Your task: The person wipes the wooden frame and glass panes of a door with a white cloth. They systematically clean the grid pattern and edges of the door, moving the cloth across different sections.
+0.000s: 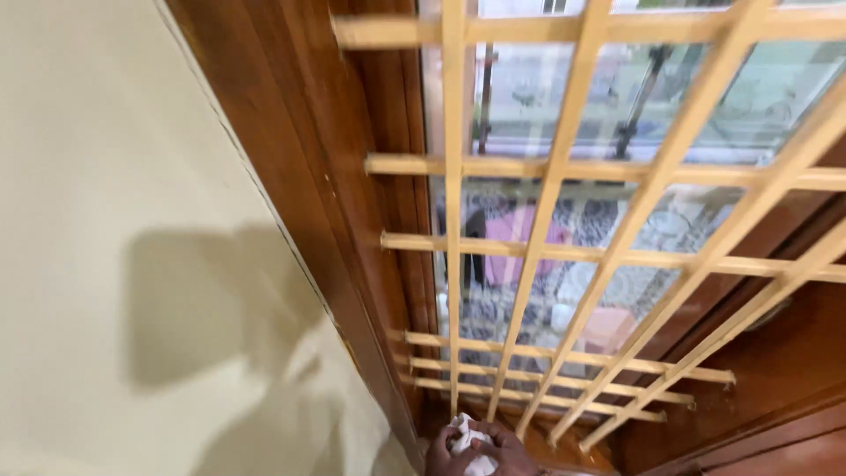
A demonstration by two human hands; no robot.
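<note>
At 6 o'clock, nearest the camera, one hand (509,458) shows at the picture's lower edge, by its angle probably the right, clenched around a crumpled white cloth (462,435). The left hand is out of view. The cloth is pressed where the lowest bars of the grille (553,181) meet the sill (577,448), touching or just short of the foot of the upright bar at 6 o'clock; I cannot tell which. As I judge it, the wiping is at the very bottom of the grille. No bar looks wetter or cleaner than another, so what is done and what is left cannot be read from the wood; everything from the three close-set low rails up to 12 o'clock lies above the cloth. Room is tight down there: those rails sit near one another, and the slanting uprights close in toward the sill, leaving narrow gaps for the fingers. Higher up, the squares between the bars are wider. The dark frame (291,159) runs from 11 down to 6 o'clock, just beside the hand on its left, and a brown panel (793,361) closes off 4 o'clock. Behind the bars is glass (617,97), with blurred shapes beyond it. Farthest left, at 9 o'clock, the cream wall (79,176) carries a shadow (211,300).
</note>
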